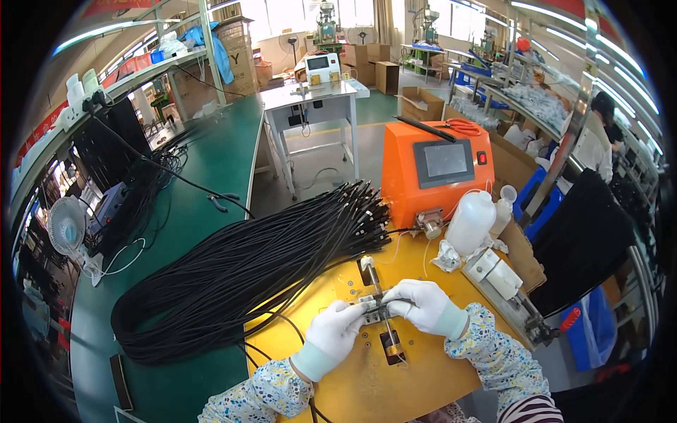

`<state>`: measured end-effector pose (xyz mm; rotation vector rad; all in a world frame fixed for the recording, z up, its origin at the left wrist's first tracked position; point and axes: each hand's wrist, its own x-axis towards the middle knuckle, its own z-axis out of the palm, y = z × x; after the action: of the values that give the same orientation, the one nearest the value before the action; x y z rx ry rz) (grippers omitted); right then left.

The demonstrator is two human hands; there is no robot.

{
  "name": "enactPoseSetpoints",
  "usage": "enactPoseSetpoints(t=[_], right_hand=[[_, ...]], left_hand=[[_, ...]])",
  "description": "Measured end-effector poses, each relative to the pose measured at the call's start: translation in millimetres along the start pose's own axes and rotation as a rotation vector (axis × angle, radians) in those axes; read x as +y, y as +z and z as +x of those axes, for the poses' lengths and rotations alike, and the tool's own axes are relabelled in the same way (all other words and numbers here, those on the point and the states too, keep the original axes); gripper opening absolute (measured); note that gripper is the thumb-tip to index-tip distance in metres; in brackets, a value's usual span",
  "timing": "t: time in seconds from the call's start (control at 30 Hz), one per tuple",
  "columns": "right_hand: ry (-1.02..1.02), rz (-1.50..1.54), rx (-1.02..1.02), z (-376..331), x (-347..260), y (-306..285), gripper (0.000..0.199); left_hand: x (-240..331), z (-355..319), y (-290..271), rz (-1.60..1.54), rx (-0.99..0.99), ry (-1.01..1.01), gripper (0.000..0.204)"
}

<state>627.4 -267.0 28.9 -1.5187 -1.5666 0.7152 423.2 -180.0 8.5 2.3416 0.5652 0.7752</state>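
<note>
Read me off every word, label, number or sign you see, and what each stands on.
Cardboard box, upper left: one large dark printed mark; I don't copy print.
Red banner, top left: yellowish characters, cut off and blurred, unreadable.
Red banner, left edge: pale characters, too small to read.
Gray screen on the orange machine: nothing legible.

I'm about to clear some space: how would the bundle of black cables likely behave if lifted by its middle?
The bundle of black cables would probably sag on both sides, as its strands bend into a loop. It may feel heavy, with so many strands massed together. The cable ends might splay, as they lie unevenly.
</note>
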Motion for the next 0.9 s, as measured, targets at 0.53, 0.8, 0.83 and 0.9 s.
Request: enactPoseSetpoints(t=[0.53, 0.8, 0.83, 0.9], right_hand=[[0.03, -0.193, -0.016, 22.4, 7.6, -10.5, 0.012], [-0.361, -1.082, -0.004, 162.9, -6.1, 14.5, 0.008], [-0.357, -1.084, 0.002, 177.7, -2.3, 15.9, 0.008], [-0.228, -1.229, -0.233, 194.1, 14.0, 3.4, 0.011]], left_hand=[[-18.8, 7.9, 6.5, 0.479, -0.089, 0.223, 0.04], [-18.3, 4.3, 2.9, 0.518, -0.116, 0.223, 0.041], [-17.4, 4.6, 3.0, 0.517, -0.119, 0.226, 0.04], [-11.6, 12.1, 10.9, 0.495, -0.122, 0.258, 0.04]])
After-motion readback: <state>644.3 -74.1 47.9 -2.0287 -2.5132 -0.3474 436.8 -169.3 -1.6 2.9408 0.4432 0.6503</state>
